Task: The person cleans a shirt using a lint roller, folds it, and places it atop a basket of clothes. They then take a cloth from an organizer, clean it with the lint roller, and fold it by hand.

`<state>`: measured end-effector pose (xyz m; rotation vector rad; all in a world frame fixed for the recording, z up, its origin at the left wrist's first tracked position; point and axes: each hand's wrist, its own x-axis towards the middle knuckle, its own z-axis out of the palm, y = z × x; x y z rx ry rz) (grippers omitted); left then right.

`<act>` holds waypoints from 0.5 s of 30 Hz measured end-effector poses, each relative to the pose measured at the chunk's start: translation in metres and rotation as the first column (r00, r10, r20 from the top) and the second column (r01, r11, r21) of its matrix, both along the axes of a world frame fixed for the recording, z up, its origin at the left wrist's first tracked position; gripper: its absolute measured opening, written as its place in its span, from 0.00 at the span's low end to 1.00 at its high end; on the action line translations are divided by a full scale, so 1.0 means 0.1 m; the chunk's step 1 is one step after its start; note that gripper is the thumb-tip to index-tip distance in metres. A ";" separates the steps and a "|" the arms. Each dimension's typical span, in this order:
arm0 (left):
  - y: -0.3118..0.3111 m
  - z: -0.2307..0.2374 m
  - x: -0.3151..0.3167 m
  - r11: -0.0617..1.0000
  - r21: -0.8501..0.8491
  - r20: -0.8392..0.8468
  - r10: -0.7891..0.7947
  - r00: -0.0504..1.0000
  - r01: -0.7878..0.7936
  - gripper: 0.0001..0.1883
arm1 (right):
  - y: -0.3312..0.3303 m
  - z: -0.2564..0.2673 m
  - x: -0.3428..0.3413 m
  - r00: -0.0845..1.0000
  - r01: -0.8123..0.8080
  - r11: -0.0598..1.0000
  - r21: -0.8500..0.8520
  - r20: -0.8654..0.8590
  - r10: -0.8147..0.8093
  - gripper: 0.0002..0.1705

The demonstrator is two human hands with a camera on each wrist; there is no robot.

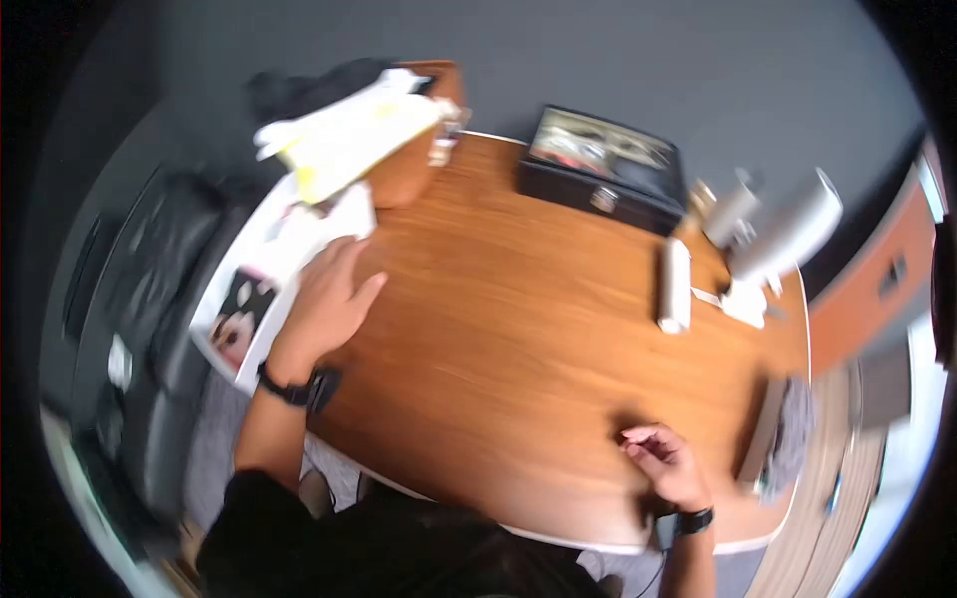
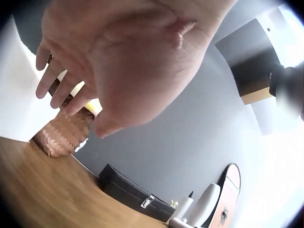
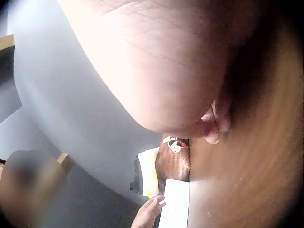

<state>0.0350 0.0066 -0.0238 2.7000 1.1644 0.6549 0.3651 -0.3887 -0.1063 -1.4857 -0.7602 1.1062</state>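
Observation:
My left hand (image 1: 327, 304), fingers stretched out and thumb apart, is at the side of a long white box (image 1: 254, 364). In the left wrist view its palm shows bare, with the fingers overlapping the white wall of the box. A dark item with a pink and brown picture (image 1: 239, 324) lies inside the box. Close over the front right of the wooden table (image 1: 478, 329), my right hand (image 1: 670, 466) hangs with loosely curled fingers. Nothing shows between those fingers.
Behind the box stands a brown woven basket (image 1: 409, 169) with white and yellow cloth (image 1: 359, 135) on it. A black clasped case (image 1: 598, 174), a white cylinder (image 1: 675, 284), a white lamp-like object (image 1: 793, 229) and a grey cloth-topped item (image 1: 783, 439) stand farther right.

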 end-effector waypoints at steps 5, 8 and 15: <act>-0.54 -0.33 0.33 0.962 -0.117 -0.078 -0.255 0.964 0.246 0.32 | -1.65 -0.08 -0.05 0.909 0.155 0.987 0.041 -0.397 -0.126 0.14; -0.69 -0.49 0.49 0.931 -0.242 -0.230 -0.330 0.916 0.274 0.35 | -2.57 -0.38 -0.38 0.847 0.298 0.917 0.264 -0.516 -0.127 0.16; -0.80 -0.82 0.80 0.910 -0.190 -0.201 -0.405 0.892 0.370 0.38 | -3.35 -1.76 -0.86 0.420 0.678 0.484 -0.553 -0.248 -0.873 0.16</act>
